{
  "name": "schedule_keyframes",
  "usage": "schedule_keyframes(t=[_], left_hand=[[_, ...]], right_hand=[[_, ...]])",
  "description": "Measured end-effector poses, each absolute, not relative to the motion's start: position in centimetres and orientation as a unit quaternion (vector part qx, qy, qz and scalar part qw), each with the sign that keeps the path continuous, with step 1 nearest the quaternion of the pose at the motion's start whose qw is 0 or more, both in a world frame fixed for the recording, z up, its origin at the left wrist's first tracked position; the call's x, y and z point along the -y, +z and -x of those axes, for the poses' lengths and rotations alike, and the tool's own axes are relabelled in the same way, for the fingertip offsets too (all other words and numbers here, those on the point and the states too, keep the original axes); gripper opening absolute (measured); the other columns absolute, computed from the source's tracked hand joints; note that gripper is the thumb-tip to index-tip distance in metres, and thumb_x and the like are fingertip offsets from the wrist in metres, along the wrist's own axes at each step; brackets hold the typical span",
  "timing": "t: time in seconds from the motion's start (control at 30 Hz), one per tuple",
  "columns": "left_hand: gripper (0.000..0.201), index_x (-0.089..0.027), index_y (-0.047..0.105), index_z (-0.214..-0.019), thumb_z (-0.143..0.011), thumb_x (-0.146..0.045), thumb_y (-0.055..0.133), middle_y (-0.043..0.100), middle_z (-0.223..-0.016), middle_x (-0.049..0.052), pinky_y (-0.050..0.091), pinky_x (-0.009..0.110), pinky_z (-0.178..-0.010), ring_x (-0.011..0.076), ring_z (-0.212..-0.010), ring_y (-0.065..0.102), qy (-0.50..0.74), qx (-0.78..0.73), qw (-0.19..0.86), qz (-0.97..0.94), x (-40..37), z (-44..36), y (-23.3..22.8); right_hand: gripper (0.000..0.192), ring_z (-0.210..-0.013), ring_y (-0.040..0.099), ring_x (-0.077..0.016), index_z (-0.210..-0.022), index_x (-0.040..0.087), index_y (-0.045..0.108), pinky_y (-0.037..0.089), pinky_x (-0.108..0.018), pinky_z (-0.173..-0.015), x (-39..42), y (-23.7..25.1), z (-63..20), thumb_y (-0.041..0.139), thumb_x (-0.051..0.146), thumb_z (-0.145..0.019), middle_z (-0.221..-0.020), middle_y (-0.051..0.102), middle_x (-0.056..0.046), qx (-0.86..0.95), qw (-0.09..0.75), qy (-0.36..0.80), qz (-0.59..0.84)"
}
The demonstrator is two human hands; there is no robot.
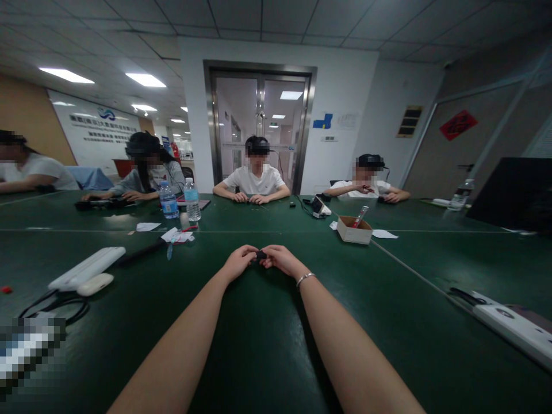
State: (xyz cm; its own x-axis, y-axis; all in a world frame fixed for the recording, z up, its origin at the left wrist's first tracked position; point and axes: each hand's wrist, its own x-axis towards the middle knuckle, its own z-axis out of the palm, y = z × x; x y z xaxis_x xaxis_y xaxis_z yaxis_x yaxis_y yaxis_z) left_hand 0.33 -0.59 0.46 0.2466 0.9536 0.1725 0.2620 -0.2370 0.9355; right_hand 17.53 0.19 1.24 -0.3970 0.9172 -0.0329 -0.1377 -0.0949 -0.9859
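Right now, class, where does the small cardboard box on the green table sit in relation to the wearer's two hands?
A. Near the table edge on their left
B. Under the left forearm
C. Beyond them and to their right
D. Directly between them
C: the small cardboard box lies farther up the green table and to the right of the left hand and right hand, which meet around a small dark object.

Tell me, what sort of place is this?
Probably an office meeting room: a long green table with people seated around it, glass doors behind, panel ceiling lights. Left hand and right hand hold a small dark item.
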Motion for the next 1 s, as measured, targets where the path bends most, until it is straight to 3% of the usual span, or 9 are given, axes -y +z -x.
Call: schedule_keyframes(t=[0.7,0.8,0.87,0.93,1.0], left_hand=[[0.029,-0.014,0.059,-0.097,-0.075,-0.031,0.053,0.060,-0.077,0.003,0.040,0.023,-0.059,0.0113,-0.064,0.051,0.420,-0.447,0.418,-0.670,0.8,-0.3,0.6],[0.029,-0.015,0.059,-0.098,-0.076,-0.032,0.052,0.060,-0.078,0.004,0.040,0.024,-0.060,0.0118,-0.065,0.051,0.417,-0.442,0.408,-0.682,0.5,-0.1,0.2],[0.030,-0.015,0.059,-0.099,-0.076,-0.034,0.052,0.060,-0.078,0.004,0.041,0.024,-0.060,0.0123,-0.066,0.052,0.415,-0.441,0.402,-0.687,0.3,0.0,0.0],[0.032,-0.015,0.059,-0.100,-0.076,-0.035,0.053,0.060,-0.078,0.004,0.041,0.024,-0.060,0.0127,-0.067,0.052,0.415,-0.442,0.396,-0.689,0.2,0.0,-0.2],[0.032,-0.015,0.058,-0.100,-0.076,-0.036,0.053,0.060,-0.079,0.004,0.041,0.024,-0.061,0.0128,-0.067,0.052,0.416,-0.441,0.396,-0.690,0.1,0.0,-0.4]], right_hand=[[0.011,-0.044,0.058,-0.0086,-0.081,0.007,0.059,0.050,-0.015,-0.046,0.0,1.5,-17.5,0.049,0.010,-0.085,-0.058,0.064,-0.007,0.528,0.407,0.646,0.371],[0.007,-0.045,0.058,-0.0080,-0.087,0.007,0.058,0.051,-0.015,-0.047,0.0,1.5,-17.6,0.052,0.009,-0.084,-0.060,0.064,-0.006,0.534,0.407,0.644,0.367],[0.014,-0.046,0.058,-0.0075,-0.094,0.009,0.056,0.051,-0.015,-0.047,0.1,1.5,-17.6,0.057,0.008,-0.080,-0.063,0.064,-0.004,0.543,0.409,0.639,0.359],[0.019,-0.045,0.058,-0.0072,-0.098,0.010,0.054,0.051,-0.015,-0.045,0.1,1.5,-17.6,0.060,0.011,-0.079,-0.064,0.063,-0.002,0.555,0.409,0.630,0.357],[0.011,-0.042,0.055,-0.0070,-0.092,0.011,0.054,0.048,-0.015,-0.040,0.0,1.5,-17.5,0.056,0.018,-0.084,-0.060,0.061,-0.001,0.571,0.401,0.612,0.372]])
